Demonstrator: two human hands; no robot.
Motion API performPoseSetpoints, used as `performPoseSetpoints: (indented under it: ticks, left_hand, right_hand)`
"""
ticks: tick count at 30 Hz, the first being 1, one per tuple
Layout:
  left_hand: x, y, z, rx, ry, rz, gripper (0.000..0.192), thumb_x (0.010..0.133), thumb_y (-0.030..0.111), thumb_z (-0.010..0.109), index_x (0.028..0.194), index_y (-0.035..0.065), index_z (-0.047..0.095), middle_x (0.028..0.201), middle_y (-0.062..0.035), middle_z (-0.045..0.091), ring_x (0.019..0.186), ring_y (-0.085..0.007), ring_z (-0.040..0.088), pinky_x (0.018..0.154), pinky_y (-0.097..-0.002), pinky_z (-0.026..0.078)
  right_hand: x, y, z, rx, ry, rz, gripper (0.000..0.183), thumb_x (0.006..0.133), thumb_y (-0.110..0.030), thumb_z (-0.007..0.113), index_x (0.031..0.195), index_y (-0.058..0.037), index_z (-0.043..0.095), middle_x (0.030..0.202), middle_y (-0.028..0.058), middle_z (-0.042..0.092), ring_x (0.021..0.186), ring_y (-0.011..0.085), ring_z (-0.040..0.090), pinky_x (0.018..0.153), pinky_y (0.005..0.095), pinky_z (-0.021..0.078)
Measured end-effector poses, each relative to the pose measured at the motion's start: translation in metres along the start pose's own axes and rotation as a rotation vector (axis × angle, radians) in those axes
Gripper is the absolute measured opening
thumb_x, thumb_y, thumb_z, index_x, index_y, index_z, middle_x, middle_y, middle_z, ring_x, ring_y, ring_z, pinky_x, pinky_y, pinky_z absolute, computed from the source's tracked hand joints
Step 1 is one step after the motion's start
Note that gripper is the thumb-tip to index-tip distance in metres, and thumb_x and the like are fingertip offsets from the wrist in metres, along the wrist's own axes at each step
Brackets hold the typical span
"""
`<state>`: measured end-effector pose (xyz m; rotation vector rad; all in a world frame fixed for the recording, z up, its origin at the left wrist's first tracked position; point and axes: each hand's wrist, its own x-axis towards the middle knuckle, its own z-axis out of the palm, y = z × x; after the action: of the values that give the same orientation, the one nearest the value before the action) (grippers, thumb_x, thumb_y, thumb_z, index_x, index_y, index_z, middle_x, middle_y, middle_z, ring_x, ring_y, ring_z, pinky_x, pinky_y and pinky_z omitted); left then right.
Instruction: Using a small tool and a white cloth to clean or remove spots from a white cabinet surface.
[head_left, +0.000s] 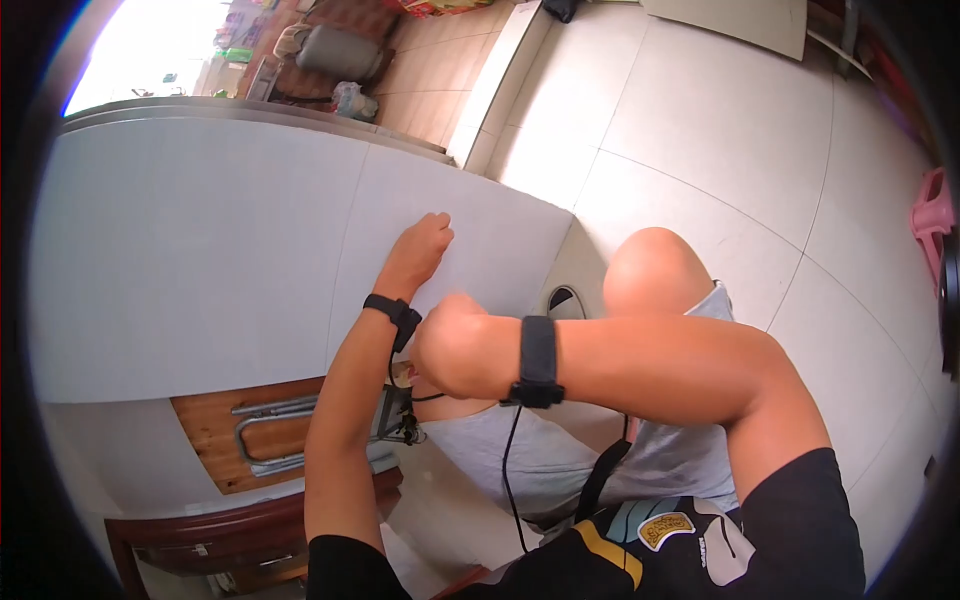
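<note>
My left hand (421, 251) is curled into a fist in front of a pale, smooth wall surface (202, 255). Around my left wrist sits a black strap (396, 318) with a small dark block on it. My right hand (450, 343) is bent inward close beside that strap. Its fingers are turned away, so whether they touch or hold anything is hidden. Another black strap (538, 361) circles my right wrist, and a thin black cable (508, 465) hangs from it towards my lap. My bare knee (652, 266) and grey shorts (510, 450) show below the arms.
A folded table (210, 435) with metal legs stands at left, near dark red wooden furniture (225, 529). Beyond the wall are a grey gas cylinder (341, 54) and a plastic bag (352, 101). Pale floor tiles (705, 135) spread right, towards a pink plastic stool (932, 214).
</note>
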<state>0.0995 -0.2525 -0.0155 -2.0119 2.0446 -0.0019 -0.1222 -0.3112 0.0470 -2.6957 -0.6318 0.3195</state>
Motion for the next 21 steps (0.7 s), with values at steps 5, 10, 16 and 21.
performPoseSetpoints:
  ticks: [5,10,16,21]
  left_hand:
    - [0.060,-0.008,0.026,-0.003,0.135,0.086,0.007,0.083,-0.004,0.057,0.077,0.0003,0.056,0.094,-0.0135,0.058,0.093,-0.0349,0.061,0.075,-0.0459,0.056]
    - [0.071,-0.010,0.067,-0.164,0.155,-0.067,0.010,0.087,0.007,0.059,0.082,0.0005,0.053,0.096,-0.0161,0.057,0.093,-0.0394,0.060,0.074,-0.0522,0.051]
    - [-0.062,0.003,0.046,-0.254,0.306,-0.234,0.006,0.088,0.001,0.059,0.084,-0.0016,0.058,0.091,-0.0193,0.056,0.088,-0.0391,0.058,0.075,-0.0477,0.050]
    - [-0.173,0.068,-0.046,-0.263,0.536,-0.583,0.014,0.085,-0.006,0.071,0.097,0.0002,0.071,0.094,-0.0139,0.066,0.078,-0.0272,0.065,0.066,-0.0338,0.053]
  right_hand:
    - [-0.044,0.010,-0.011,0.059,-0.016,0.087,0.026,0.078,-0.019,0.081,0.103,-0.0179,0.081,0.097,0.0006,0.078,0.080,0.0213,0.075,0.063,0.0333,0.0594]
    - [-0.046,0.031,-0.018,-0.034,-0.042,0.260,0.025,0.072,-0.020,0.084,0.096,-0.0161,0.081,0.087,0.0009,0.077,0.075,0.0172,0.075,0.056,0.0297,0.0561]
    - [-0.048,0.041,-0.044,0.107,0.510,0.494,0.006,0.070,-0.007,0.075,0.076,-0.0076,0.074,0.073,0.0131,0.071,0.074,0.0299,0.074,0.058,0.0385,0.0551]
    - [-0.010,0.016,-0.032,0.176,0.983,0.399,0.009,0.081,-0.009,0.073,0.077,-0.0029,0.067,0.076,0.0162,0.069,0.072,0.0355,0.071,0.060,0.0438,0.0539]
